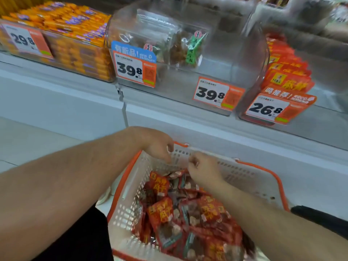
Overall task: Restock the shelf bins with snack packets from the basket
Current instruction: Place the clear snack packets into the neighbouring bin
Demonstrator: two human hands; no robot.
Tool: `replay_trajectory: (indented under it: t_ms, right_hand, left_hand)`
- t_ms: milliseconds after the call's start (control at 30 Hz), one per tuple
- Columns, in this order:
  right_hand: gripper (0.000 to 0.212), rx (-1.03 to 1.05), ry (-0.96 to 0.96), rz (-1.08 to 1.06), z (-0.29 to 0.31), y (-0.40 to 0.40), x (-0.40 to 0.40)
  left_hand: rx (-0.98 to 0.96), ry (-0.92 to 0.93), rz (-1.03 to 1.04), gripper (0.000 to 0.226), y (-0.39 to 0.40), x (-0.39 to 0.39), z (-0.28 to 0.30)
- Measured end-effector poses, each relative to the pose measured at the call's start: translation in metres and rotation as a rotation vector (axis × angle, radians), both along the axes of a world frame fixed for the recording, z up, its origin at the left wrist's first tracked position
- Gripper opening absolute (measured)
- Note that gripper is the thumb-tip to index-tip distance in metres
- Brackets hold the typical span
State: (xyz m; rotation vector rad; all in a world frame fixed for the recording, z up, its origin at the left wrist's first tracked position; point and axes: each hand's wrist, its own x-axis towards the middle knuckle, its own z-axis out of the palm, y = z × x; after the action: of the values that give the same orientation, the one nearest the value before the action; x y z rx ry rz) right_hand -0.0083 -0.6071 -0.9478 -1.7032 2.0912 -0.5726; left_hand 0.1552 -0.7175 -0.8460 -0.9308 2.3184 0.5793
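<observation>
Both forearms reach forward over the basket (pixel 131 187), a white mesh one with an orange rim, which sits below the shelf (pixel 75 102). Red snack packets (pixel 188 213) fill the basket in a loose heap, most printed with yellow characters, some showing clear windows with brownish pieces inside. At the basket's far wall the left hand (pixel 156 144) hangs with its fingers loosely curled downward; they hold nothing that can be made out. Just beside it, over the far end of the heap, the right hand (pixel 203 170) has its fingers bent in; whether they pinch a packet cannot be told, since the frame is blurred there. The two hands are close together but apart.

Above the basket, clear bins stand in a row on the shelf. Straight above the basket is the middle bin (pixel 226 59), nearly empty, holding only a few bags (pixel 184 51) with brown contents at its left rear. Two price tags reading 39.8 hang on its front, one (pixel 134 69) under a blue sign at the left, the other (pixel 216 95) lower at the right. Up and left of the basket, the orange bin (pixel 62 36) is stacked full of orange packets, with a 29.8 tag (pixel 26 40). Up and right of the basket, the right bin (pixel 263 76) holds red-orange packets (pixel 288 72) stood in a row, behind a 26.8 tag (pixel 273 110).
</observation>
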Motion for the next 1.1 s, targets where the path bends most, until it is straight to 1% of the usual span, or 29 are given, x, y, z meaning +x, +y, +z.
replay_trajectory:
  t_ms: [100,200,267,333,367,433,467,533,600,733,867,967,1000,1033,1067,1100]
  right_hand:
    - [0.012,0.342,0.101,0.144,-0.036,0.022,0.001]
    - [0.048,0.627,0.108,0.197,-0.064,0.038,0.000]
    - [0.054,0.725,0.042,0.174,-0.081,0.043,0.003]
    - [0.051,0.733,-0.089,0.060,-0.096,0.044,0.009]
    - [0.046,0.705,-0.204,-0.062,-0.099,0.041,0.013]
    - [0.021,0.616,-0.468,-0.357,-0.102,0.031,0.021]
    - [0.012,0.596,-0.565,-0.476,-0.102,0.025,0.024]
    - [0.017,0.607,-0.639,-0.576,-0.109,0.013,0.030]
    - [0.025,0.624,-0.663,-0.618,-0.122,0.004,0.036]
    - [0.032,0.640,-0.511,-0.643,-0.145,0.001,0.041]
    - [0.048,0.607,-0.552,-0.681,-0.132,0.005,0.039]
    - [0.059,0.701,-0.675,-0.685,-0.127,0.012,0.043]
    - [0.065,0.716,-0.690,-0.661,-0.129,0.014,0.046]
    - [0.066,0.726,-0.646,-0.614,-0.129,0.014,0.049]
    - [0.058,0.722,-0.570,-0.544,-0.126,0.015,0.051]
    - [0.044,0.704,-0.478,-0.481,-0.121,0.015,0.052]
  left_hand:
    - [0.017,-0.012,-0.008,0.059,0.003,-0.002,-0.006]
    - [0.016,-0.026,-0.008,0.058,0.005,-0.005,-0.008]
    - [0.017,-0.019,-0.015,0.058,0.007,-0.007,-0.009]
    - [0.020,-0.005,-0.019,0.057,0.008,-0.010,-0.011]
    - [0.022,0.000,-0.020,0.056,0.008,-0.011,-0.012]
    - [0.022,0.010,-0.020,0.055,0.009,-0.013,-0.013]
    - [0.020,0.018,-0.018,0.055,0.008,-0.014,-0.013]
    - [0.017,0.039,-0.015,0.055,0.007,-0.015,-0.012]
    - [0.014,0.046,-0.018,0.054,0.006,-0.016,-0.011]
    - [0.013,0.027,-0.045,0.058,0.008,-0.019,-0.012]
    - [0.033,0.027,-0.040,0.053,0.007,-0.023,-0.011]
    - [0.041,0.037,-0.024,0.053,0.010,-0.027,-0.007]
    - [0.041,0.045,-0.022,0.054,0.011,-0.028,-0.006]
    - [0.043,0.056,-0.022,0.055,0.012,-0.030,-0.006]
    - [0.047,0.068,-0.023,0.056,0.013,-0.031,-0.005]
    - [0.052,0.076,-0.025,0.057,0.014,-0.032,-0.005]
